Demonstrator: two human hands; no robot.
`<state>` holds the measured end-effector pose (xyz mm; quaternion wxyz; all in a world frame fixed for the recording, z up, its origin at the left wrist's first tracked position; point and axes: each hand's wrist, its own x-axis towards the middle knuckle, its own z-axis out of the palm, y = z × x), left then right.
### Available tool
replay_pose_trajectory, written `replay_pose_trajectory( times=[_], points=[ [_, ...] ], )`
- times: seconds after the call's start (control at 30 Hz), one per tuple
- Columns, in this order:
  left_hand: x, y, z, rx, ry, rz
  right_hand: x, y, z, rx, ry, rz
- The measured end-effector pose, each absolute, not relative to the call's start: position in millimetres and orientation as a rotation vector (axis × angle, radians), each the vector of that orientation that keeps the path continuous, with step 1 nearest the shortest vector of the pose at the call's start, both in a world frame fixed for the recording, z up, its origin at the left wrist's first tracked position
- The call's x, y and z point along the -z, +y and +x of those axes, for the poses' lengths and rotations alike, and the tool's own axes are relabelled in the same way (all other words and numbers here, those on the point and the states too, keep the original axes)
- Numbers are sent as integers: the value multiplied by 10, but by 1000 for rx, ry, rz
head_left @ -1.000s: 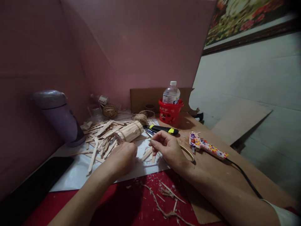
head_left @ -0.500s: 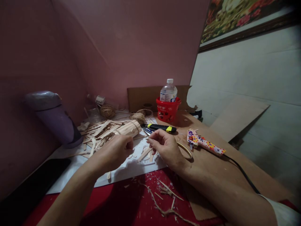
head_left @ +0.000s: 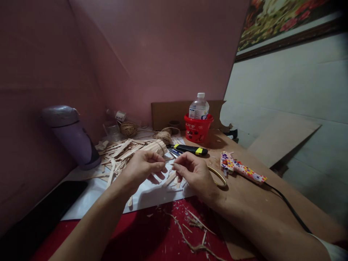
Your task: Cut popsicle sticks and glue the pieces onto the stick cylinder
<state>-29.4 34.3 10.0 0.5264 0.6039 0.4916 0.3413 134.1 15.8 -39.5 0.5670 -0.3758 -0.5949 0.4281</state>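
Sliver of pale wood (head_left: 172, 164) is pinched between thumb and forefinger of the right hand (head_left: 195, 174); the left hand (head_left: 143, 167) is held nearby, fingers parted. Behind it, a twine-bound craft-stick bundle (head_left: 156, 146) is partly hidden. White paper (head_left: 91, 201) is bordered by a scrap-littered red surface (head_left: 133, 237); a framed painting (head_left: 282, 25) is hung on the white wall (head_left: 296, 88).

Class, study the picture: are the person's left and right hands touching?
Apart. In the head view, white paper shows through a narrow gap between the left hand's fingertips and the right hand's.
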Motion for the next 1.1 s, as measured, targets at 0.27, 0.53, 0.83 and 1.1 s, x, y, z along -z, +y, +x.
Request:
replay_pose_trajectory(
  times=[0.27,0.53,0.83,1.1],
  points=[
    [-30,382,-312,-775,932,1108,371,128,1339,-1014,-1403,-821],
    [-7,386,-284,-835,927,984,352,112,1333,-985,-1397,-842],
    [13,386,-287,-874,906,991,335,103,1335,-993,-1385,-846],
    [7,374,-270,-944,882,1033,334,107,1322,-1003,-1362,-826]
  ],
)
